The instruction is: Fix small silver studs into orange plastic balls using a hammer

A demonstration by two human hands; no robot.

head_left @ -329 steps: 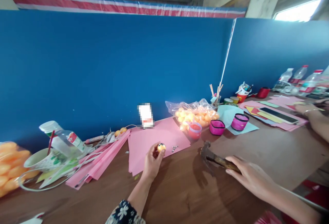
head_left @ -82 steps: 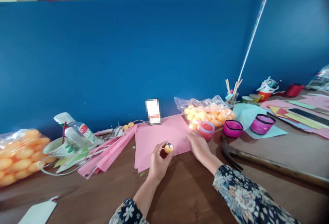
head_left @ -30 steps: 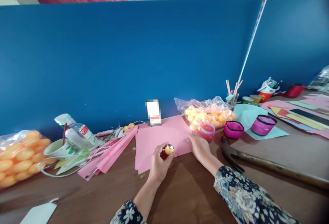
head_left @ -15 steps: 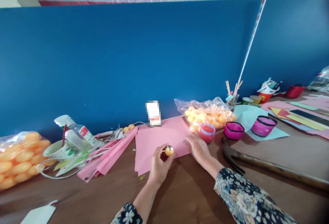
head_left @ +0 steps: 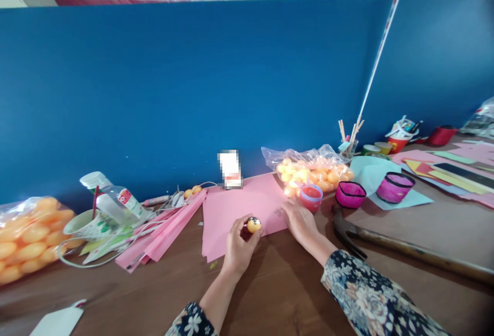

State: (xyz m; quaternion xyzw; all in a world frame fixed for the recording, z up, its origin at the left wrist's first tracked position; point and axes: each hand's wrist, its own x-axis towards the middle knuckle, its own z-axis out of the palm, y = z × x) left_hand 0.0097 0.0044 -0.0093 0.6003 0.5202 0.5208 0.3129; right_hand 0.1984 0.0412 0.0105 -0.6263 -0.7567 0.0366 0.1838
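Note:
My left hand [head_left: 237, 247] pinches a small orange ball [head_left: 253, 224] with dark marks on top, held just over the near edge of a pink paper sheet [head_left: 239, 207]. My right hand [head_left: 300, 220] lies palm down on the right corner of that sheet, fingers bent over tiny items I cannot make out. A hammer [head_left: 386, 243] with a wooden handle lies on the brown table [head_left: 293, 295] just right of my right wrist, untouched.
A bag of orange balls [head_left: 312, 169], a red cup [head_left: 311, 197] and two magenta pots [head_left: 349, 194] sit behind my right hand. Left are stacked pink sheets [head_left: 162, 235], a tipped bottle [head_left: 113, 199], a paper cup and another ball bag [head_left: 27, 235]. A blue partition [head_left: 193, 84] backs the table.
Eleven seconds ago my right hand gripped the hammer; it now lies on the table and that hand rests on the pink sheet. Over the last second both hands barely shift.

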